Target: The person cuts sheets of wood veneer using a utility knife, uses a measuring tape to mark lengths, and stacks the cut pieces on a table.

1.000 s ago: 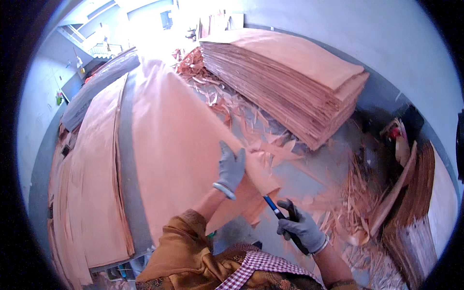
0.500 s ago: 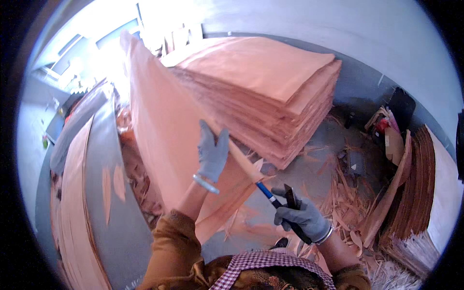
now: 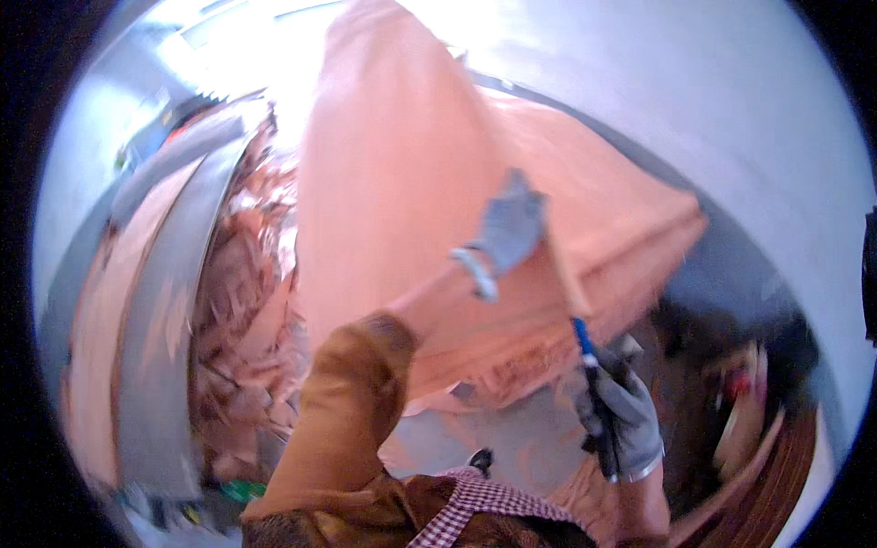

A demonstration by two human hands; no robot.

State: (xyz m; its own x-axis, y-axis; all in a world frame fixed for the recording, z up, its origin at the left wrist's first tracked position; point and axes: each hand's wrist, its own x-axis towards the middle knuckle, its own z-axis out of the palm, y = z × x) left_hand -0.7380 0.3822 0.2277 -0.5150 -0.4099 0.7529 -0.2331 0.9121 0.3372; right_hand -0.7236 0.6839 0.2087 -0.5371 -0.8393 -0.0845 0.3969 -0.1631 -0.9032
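Observation:
A large orange-brown sheet of wood veneer (image 3: 393,173) is raised in front of me, its upper part slanting toward the bright far side. My left hand (image 3: 512,226), in a grey glove, is closed at the sheet's right edge; motion blurs its fingers. Along that edge runs a pale stick (image 3: 568,279) with a blue and black handle (image 3: 585,340). Around the handle's black part wraps my right hand (image 3: 623,416), also gloved in grey. A small dark piece shows beside its fingers, too blurred to name. Behind the raised sheet lies a thick veneer stack (image 3: 603,196).
Crumpled veneer scraps (image 3: 247,338) fill the space left of the sheet. Farther left runs a long grey board (image 3: 164,365) beside veneer strips (image 3: 105,365). A brown stack (image 3: 776,493) stands at the lower right, and a pale wall (image 3: 731,119) rises behind.
Both hands, the stick and the raised sheet have shifted right in the picture. The sheet now covers much of the stack. The view has turned, with the stack lower and farther right.

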